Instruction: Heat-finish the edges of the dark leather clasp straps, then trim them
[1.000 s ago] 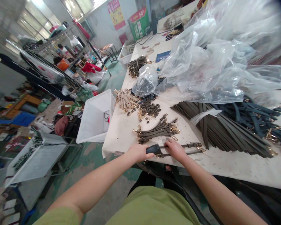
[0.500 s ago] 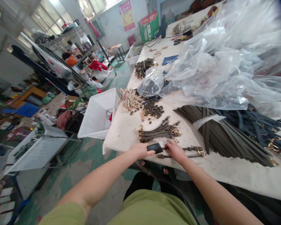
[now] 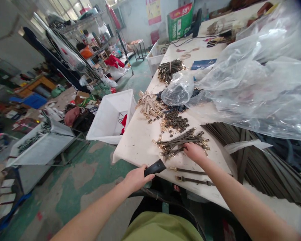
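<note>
My left hand (image 3: 135, 178) is closed around a black tool (image 3: 155, 167) at the near edge of the white table (image 3: 137, 144). My right hand (image 3: 195, 152) rests on a pile of short brown straps with gold clasps (image 3: 181, 142); its fingers curl into the pile, and what they grip is hidden. Two loose brown straps with gold buckles (image 3: 190, 175) lie flat on the table just below my right wrist.
Dark small parts (image 3: 175, 121), gold-tipped pieces (image 3: 148, 103), a small plastic bag of parts (image 3: 178, 91) and big clear plastic sheeting (image 3: 256, 80) cover the table. Long dark straps (image 3: 266, 157) lie at right. A white bin (image 3: 112, 117) stands left of the table, above cluttered floor.
My right hand left the two straps near the edge and moved up onto the strap pile. My left hand drew the black tool back toward the table edge. The view shifted left.
</note>
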The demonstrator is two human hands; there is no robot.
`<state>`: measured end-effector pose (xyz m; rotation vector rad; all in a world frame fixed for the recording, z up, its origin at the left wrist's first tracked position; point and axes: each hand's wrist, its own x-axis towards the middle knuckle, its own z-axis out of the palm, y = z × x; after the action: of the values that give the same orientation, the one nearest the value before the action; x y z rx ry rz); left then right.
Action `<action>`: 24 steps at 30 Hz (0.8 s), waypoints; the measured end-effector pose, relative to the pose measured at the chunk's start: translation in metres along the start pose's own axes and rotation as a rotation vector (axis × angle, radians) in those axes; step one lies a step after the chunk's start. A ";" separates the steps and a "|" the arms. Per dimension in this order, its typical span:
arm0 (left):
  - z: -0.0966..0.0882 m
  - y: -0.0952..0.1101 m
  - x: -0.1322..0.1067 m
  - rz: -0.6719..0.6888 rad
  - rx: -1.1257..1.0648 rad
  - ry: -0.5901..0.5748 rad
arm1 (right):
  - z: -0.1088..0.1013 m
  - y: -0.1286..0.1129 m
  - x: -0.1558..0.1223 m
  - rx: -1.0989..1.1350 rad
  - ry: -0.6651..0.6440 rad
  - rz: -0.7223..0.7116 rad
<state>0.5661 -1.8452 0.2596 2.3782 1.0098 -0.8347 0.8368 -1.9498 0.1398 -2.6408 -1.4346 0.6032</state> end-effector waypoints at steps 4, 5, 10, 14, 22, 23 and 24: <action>0.000 -0.009 0.000 0.035 -0.019 -0.011 | -0.007 -0.015 -0.002 -0.100 0.165 -0.184; -0.001 -0.010 0.000 0.045 -0.014 -0.014 | -0.008 -0.019 -0.001 -0.112 0.201 -0.220; -0.003 -0.007 -0.002 0.071 0.016 -0.021 | -0.009 -0.027 0.001 -0.116 0.152 -0.386; -0.001 -0.003 -0.006 0.108 0.026 -0.039 | 0.004 -0.035 -0.005 -0.137 0.001 -0.487; -0.006 0.011 -0.009 0.106 0.005 -0.011 | 0.004 -0.036 0.020 -0.155 0.026 -0.308; -0.006 0.012 -0.009 0.104 0.003 -0.006 | 0.003 -0.031 0.018 -0.167 0.021 -0.336; -0.005 0.012 -0.009 0.107 0.004 -0.003 | 0.003 -0.026 0.015 -0.187 0.012 -0.353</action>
<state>0.5723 -1.8547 0.2708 2.4097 0.8718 -0.8020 0.8220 -1.9233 0.1389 -2.4159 -1.9773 0.4334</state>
